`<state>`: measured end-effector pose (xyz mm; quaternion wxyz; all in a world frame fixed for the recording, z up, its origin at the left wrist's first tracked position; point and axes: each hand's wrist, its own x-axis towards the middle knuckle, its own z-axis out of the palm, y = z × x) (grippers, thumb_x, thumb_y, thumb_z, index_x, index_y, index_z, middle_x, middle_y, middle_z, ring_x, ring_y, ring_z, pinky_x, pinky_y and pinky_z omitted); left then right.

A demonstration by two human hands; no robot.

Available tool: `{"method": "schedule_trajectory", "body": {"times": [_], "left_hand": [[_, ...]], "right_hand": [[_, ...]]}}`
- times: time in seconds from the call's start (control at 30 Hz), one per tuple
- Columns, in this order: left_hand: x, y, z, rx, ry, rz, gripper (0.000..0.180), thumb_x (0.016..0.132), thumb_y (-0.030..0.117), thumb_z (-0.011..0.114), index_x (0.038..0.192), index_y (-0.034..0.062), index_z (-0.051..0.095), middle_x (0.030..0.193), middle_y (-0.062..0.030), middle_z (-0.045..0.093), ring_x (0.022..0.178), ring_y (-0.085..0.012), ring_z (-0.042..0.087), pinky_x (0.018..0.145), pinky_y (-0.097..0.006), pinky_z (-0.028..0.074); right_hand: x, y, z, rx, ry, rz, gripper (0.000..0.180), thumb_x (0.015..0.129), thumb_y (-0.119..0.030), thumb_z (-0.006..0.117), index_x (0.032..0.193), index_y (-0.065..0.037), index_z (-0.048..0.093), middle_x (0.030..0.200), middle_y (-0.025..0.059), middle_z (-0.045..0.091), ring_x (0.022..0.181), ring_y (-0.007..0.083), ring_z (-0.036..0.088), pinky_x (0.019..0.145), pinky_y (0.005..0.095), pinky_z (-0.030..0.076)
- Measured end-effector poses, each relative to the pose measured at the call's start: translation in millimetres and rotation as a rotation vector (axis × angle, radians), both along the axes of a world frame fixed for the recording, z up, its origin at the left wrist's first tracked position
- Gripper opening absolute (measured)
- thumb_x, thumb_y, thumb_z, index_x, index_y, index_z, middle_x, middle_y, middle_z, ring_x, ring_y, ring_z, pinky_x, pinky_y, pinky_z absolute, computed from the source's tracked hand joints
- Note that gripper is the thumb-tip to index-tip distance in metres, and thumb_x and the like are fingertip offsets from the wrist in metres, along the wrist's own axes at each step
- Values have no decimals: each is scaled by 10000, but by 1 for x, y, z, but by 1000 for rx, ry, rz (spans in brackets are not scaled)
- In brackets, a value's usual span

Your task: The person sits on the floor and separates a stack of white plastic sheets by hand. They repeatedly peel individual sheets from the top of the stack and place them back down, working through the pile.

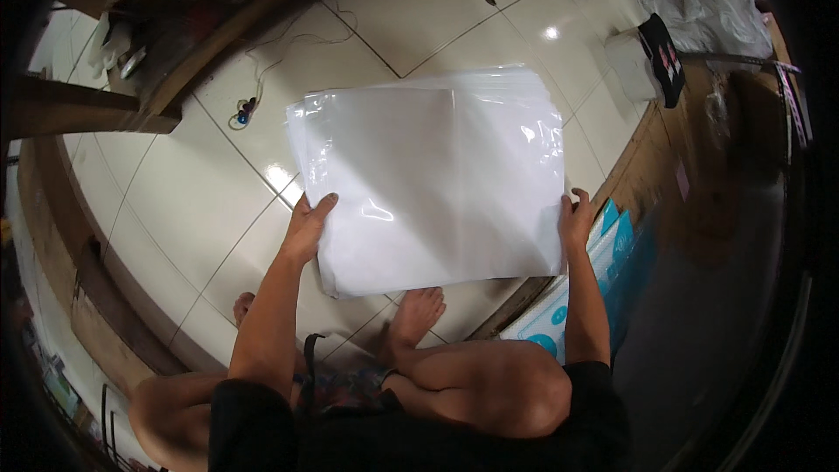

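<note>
A stack of large, glossy white sheets (393, 166), which look like plastic, lies over the tiled floor in front of my feet. Its layers are slightly fanned at the far side and the left edge. My left hand (308, 227) is closed on the near left edge, thumb on top and the other fingers hidden beneath. At the right edge, my right hand (575, 223) is closed around the side of the stack, its fingers curled and partly hidden.
My bare foot (418, 315) rests just below the stack. White-and-blue packages (559, 306) lie beside my right forearm. A cord with dark beads (243, 114) lies on the tiles at left. Wooden beams (218, 52) border the floor. A white container (634, 65) stands at far right.
</note>
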<state>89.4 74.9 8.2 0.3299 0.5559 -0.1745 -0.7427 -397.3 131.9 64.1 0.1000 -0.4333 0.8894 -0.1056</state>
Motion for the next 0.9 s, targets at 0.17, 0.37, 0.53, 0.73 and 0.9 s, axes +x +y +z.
{"method": "schedule_trajectory", "body": {"times": [0.17,0.37,0.53,0.73,0.9], "left_hand": [[0,-3,-1,-33,-12,-22,483,886,175,636,1293,-5,447,1146,-145,592,1007,-217,591,868,-364,499],[3,-7,13,54,47,-37,496,902,206,611,1305,-23,434,1188,-145,584,1089,-244,566,956,-368,458],[18,1,-15,25,55,-52,467,941,246,544,1314,-9,427,1297,-151,517,1226,-236,472,1075,-342,331],[15,-2,-3,-5,120,-52,436,913,180,600,1289,14,455,1192,-108,583,1091,-192,557,972,-325,434],[7,-4,6,104,78,-34,465,899,169,627,1301,21,446,1150,-109,597,1031,-200,589,889,-342,501]], "right_hand": [[38,-13,9,-310,427,279,441,879,-170,623,1250,21,482,1022,228,587,938,380,579,783,434,470],[245,-67,6,-251,-320,1026,651,752,-258,758,1313,-69,486,1355,197,434,1273,378,393,1066,491,311],[340,-81,-31,-90,-202,1547,781,804,-533,617,1435,-159,350,1498,180,268,1391,361,231,1141,549,136],[311,-80,-43,-31,-257,1570,778,787,-539,632,1421,-166,380,1496,147,296,1394,354,232,1145,543,145],[214,-77,-27,141,-98,1582,735,801,-561,604,1405,-187,414,1513,66,296,1411,351,203,1152,548,127]]}}
